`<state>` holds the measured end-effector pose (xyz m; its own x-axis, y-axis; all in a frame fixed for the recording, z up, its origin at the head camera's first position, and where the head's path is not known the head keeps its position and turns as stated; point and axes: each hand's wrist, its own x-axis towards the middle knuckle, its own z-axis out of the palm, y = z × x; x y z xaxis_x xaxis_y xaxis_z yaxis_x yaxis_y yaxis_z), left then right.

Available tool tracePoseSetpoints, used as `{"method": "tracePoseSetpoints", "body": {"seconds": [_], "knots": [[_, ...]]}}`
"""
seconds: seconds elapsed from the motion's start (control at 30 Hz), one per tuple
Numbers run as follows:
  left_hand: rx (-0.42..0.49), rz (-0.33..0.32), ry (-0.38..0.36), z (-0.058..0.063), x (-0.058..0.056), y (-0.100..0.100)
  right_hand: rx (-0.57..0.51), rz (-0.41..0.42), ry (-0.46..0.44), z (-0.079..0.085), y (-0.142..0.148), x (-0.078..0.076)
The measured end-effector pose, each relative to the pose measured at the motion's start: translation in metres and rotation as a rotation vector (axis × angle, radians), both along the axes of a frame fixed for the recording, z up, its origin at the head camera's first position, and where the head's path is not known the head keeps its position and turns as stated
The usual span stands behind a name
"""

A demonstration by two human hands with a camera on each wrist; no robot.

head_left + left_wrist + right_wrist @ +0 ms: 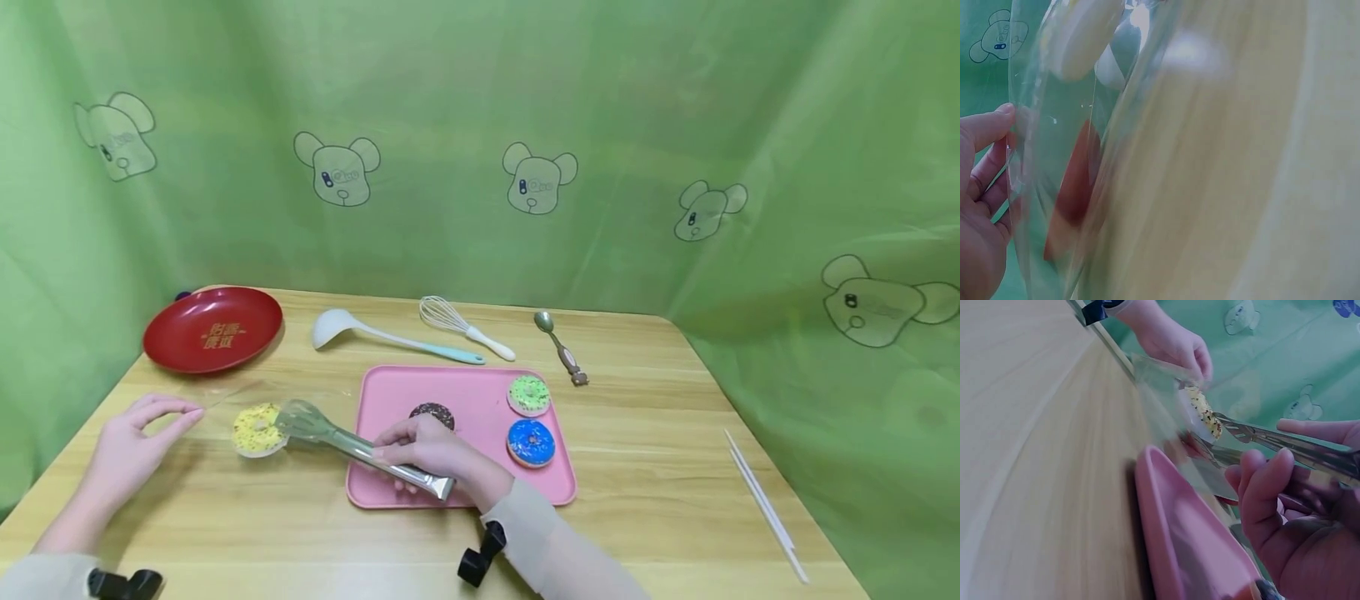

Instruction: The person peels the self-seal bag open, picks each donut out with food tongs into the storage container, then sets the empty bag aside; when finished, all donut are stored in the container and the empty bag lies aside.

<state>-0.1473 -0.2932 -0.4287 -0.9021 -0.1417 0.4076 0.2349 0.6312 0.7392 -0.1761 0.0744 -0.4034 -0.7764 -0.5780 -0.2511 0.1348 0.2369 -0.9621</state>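
In the head view my left hand (135, 450) pinches the edge of a clear plastic bag (1032, 162) with thumb and fingertips. A yellow sprinkled donut (257, 431) is inside the bag, above the table. My right hand (431, 450) holds metal tongs (348, 442), which reach left over the pink tray (390, 387). The tips of the tongs are right at the donut's edge; in the right wrist view their two arms stand apart. Beneath my right hand, a chocolate donut (435, 413) lies partly hidden on the tray. Green (529, 395) and blue (531, 442) donuts lie at the tray's right end.
A red plate (213, 329) stands at the back left. Along the back lie a white ladle (375, 333) with a turquoise handle, a white whisk (465, 327) and a small spoon (558, 346). White chopsticks (765, 504) lie near the right edge. A green curtain (450, 250) encloses the table.
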Motion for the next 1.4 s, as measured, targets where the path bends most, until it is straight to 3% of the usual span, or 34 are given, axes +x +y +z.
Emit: {"method": "tracePoseSetpoints", "body": {"seconds": [0.43, 0.63, 0.83, 1.0, 1.4], "knots": [[-0.016, -0.003, -0.027, 0.0, 0.0, -0.002, -0.031, -0.073, -0.081, 0.006, 0.056, 0.014], [-0.009, -0.004, -0.005, -0.003, 0.0, -0.003, -0.016, -0.09, -0.045, 0.006, 0.081, 0.019], [-0.007, -0.009, 0.009, -0.002, -0.001, -0.004, 0.008, -0.138, -0.005, 0.018, 0.101, 0.02], [-0.003, -0.006, 0.009, -0.002, -0.002, -0.003, 0.027, -0.175, 0.03, 0.027, 0.113, 0.01], [0.005, 0.0, 0.007, -0.003, -0.001, -0.002, 0.241, -0.148, 0.189, 0.034, 0.115, -0.029]]}}
